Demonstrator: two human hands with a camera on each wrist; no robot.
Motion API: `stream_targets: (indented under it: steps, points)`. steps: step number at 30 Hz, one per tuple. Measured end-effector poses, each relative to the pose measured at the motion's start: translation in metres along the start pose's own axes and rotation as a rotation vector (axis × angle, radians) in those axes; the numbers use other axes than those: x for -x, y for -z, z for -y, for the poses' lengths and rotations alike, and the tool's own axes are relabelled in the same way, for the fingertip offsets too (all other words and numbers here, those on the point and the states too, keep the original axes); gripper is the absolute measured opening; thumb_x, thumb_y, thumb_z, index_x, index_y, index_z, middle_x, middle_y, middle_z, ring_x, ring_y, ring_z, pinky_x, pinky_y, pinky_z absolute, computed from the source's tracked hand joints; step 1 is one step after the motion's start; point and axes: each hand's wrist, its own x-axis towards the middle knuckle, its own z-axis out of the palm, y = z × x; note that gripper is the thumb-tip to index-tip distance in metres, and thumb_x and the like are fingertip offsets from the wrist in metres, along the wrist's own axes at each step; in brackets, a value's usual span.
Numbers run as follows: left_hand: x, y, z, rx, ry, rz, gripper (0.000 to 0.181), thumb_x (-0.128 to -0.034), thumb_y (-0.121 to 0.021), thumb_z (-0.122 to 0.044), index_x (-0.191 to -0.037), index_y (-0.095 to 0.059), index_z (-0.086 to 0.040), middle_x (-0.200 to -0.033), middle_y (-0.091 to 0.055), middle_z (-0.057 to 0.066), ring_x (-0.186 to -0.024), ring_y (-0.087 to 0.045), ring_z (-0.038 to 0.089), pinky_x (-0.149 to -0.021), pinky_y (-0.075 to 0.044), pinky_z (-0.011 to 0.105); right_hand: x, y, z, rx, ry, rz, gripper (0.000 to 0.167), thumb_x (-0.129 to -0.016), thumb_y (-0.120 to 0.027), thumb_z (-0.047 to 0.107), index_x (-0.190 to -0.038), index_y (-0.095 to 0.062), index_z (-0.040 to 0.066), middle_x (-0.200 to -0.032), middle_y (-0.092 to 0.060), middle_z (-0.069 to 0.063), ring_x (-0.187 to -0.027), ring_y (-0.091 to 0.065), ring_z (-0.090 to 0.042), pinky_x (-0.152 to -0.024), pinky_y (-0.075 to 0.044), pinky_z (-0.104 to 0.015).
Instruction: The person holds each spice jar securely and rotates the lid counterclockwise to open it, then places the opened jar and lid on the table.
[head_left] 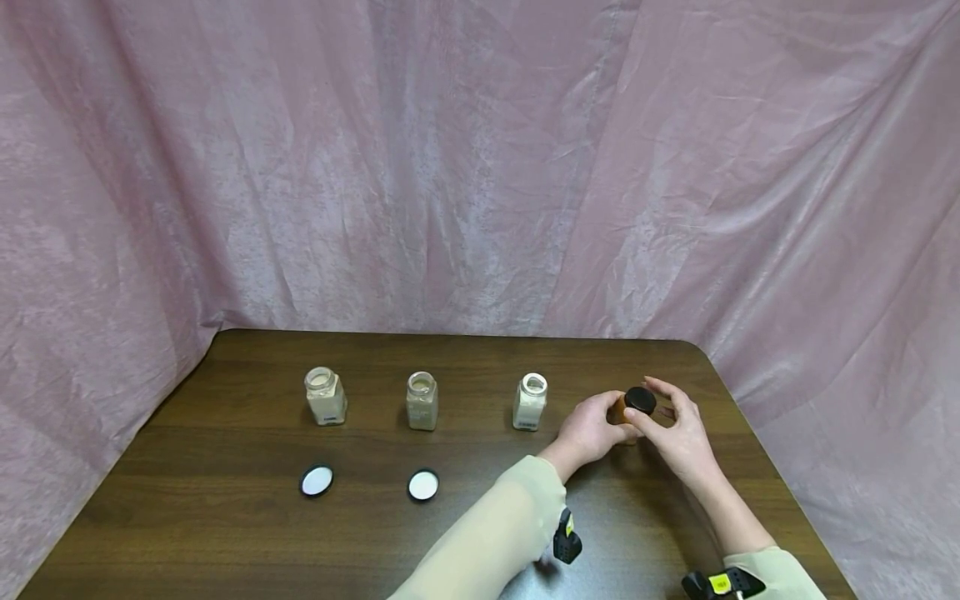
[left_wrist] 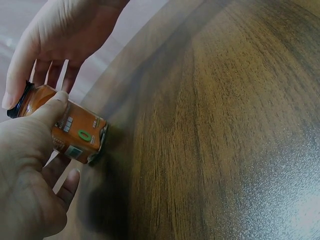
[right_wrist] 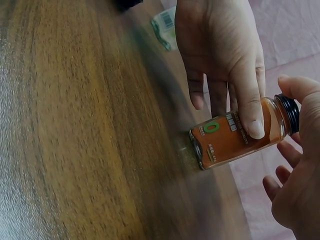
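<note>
A small glass jar (right_wrist: 225, 140) of orange-brown contents, with a printed label and a black lid (head_left: 640, 400), is at the right of the table. My left hand (head_left: 588, 429) holds its body, thumb along the label in both wrist views. At the top, my right hand (head_left: 678, 437) pinches the lid between thumb and fingers. The lid sits on the jar's neck. In the left wrist view the jar looks tilted with its base (left_wrist: 97, 147) near the tabletop; whether it touches, I cannot tell.
To the left stand three lidless glass jars with pale contents: one far left (head_left: 326, 404), one in the middle (head_left: 422, 406), one nearer my hands (head_left: 529, 408). Two black-rimmed lids lie white side up, a left lid (head_left: 317, 481) and a right lid (head_left: 423, 485). Pink curtain (head_left: 480, 167) hangs behind.
</note>
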Motion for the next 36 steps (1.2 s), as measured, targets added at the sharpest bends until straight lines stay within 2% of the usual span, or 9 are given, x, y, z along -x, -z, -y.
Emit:
stream_targets:
  steps: [7,11,22,30,36]
  points:
    - [-0.0003,-0.0005,-0.0002,-0.011,0.013,0.008,0.046,-0.0878,-0.081,-0.04,-0.128,-0.067,-0.022,-0.114,-0.068,-0.012,-0.106,-0.061,0.004,-0.092,-0.048,0.025,-0.0005,0.0006,0.005,0.004,-0.113,-0.009,0.076,-0.092,-0.075,0.048,-0.147,-0.043,0.007,-0.152,-0.032,-0.022,-0.136,-0.032,-0.044,-0.101,-0.035,-0.054]
    - [0.0001,-0.0001,-0.0004,-0.012,0.014,0.005,0.048,-0.0877,-0.081,-0.041,-0.129,-0.067,-0.021,-0.118,-0.069,-0.011,-0.109,-0.061,0.005,-0.093,-0.048,0.026,-0.0024,-0.0013,0.0056,0.002,-0.147,-0.032,0.076,-0.09,-0.077,0.048,-0.144,-0.044,0.006,-0.151,-0.03,-0.026,-0.134,-0.033,-0.046,-0.099,-0.036,-0.055]
    - [-0.0001,0.0,-0.0008,-0.007,0.035,0.008,0.049,-0.088,-0.081,-0.042,-0.131,-0.066,-0.023,-0.121,-0.068,-0.012,-0.112,-0.061,0.004,-0.094,-0.048,0.027,-0.005,-0.0048,0.0039,-0.031,-0.103,-0.084,0.066,-0.089,-0.08,0.039,-0.132,-0.049,0.0,-0.146,-0.045,-0.017,-0.132,-0.034,-0.039,-0.102,-0.033,-0.052]
    - [0.0004,-0.0006,-0.0006,-0.008,0.023,0.006,0.049,-0.088,-0.081,-0.042,-0.131,-0.066,-0.022,-0.12,-0.068,-0.012,-0.111,-0.061,0.004,-0.094,-0.047,0.025,-0.0038,-0.0051,0.0016,-0.021,-0.064,-0.077,0.061,-0.091,-0.078,0.038,-0.133,-0.053,0.0,-0.142,-0.047,-0.015,-0.13,-0.038,-0.035,-0.101,-0.034,-0.049]
    - [0.0012,0.0003,-0.0009,-0.005,0.013,0.0,0.048,-0.0868,-0.082,-0.04,-0.129,-0.067,-0.022,-0.116,-0.068,-0.012,-0.105,-0.061,0.004,-0.09,-0.048,0.024,-0.0028,-0.0047,0.0012,0.006,-0.026,-0.076,0.056,-0.094,-0.076,0.036,-0.133,-0.057,0.001,-0.139,-0.049,-0.014,-0.13,-0.035,-0.026,-0.1,-0.033,-0.043]
